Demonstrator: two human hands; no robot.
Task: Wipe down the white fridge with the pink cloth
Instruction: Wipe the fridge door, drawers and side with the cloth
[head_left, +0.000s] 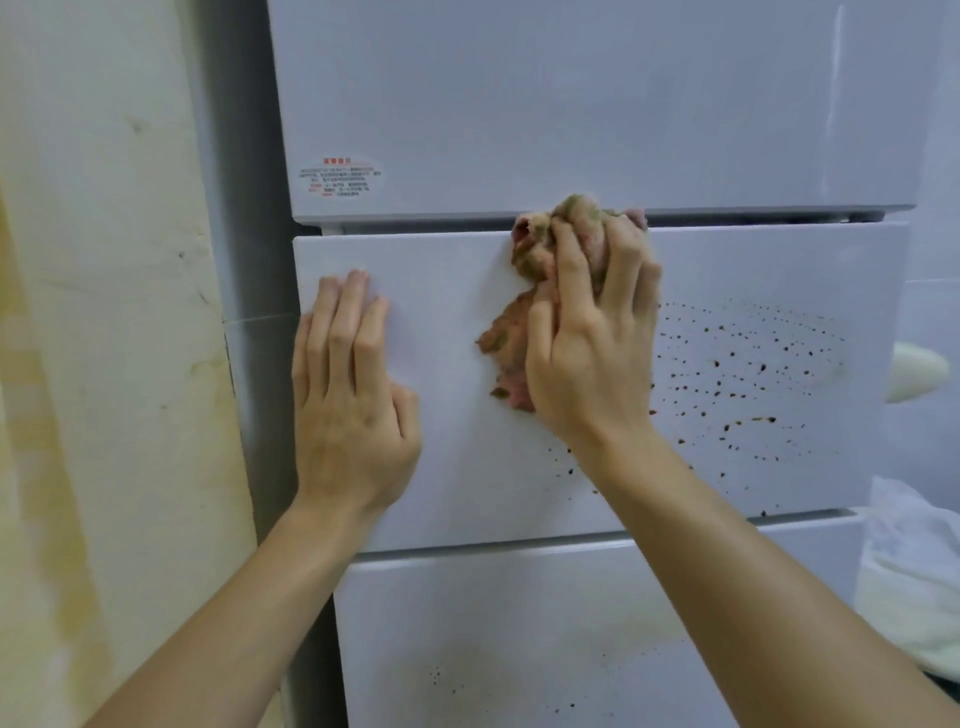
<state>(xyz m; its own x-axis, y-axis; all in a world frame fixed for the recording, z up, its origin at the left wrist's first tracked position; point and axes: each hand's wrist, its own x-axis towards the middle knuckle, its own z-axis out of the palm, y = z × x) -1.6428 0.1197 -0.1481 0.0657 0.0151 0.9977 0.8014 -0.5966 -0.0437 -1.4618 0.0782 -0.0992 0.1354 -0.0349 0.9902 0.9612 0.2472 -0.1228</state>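
Observation:
The white fridge (571, 104) fills the view, with an upper door, a middle drawer front (457, 467) and a lower door. My right hand (592, 338) grips the bunched, soiled pink cloth (511, 332) and presses it against the top centre of the middle drawer front, at the gap under the upper door. My left hand (348, 384) lies flat, fingers straight, on the left part of the same drawer front. Dark brown specks (737, 374) cover the drawer front to the right of the cloth. A few specks also dot the lower door (447, 680).
A stained cream wall (104, 364) stands left of the fridge, with a grey strip between them. A label with red print (340, 179) sits on the upper door's lower left. White bags or cloth (914, 571) lie at the right edge.

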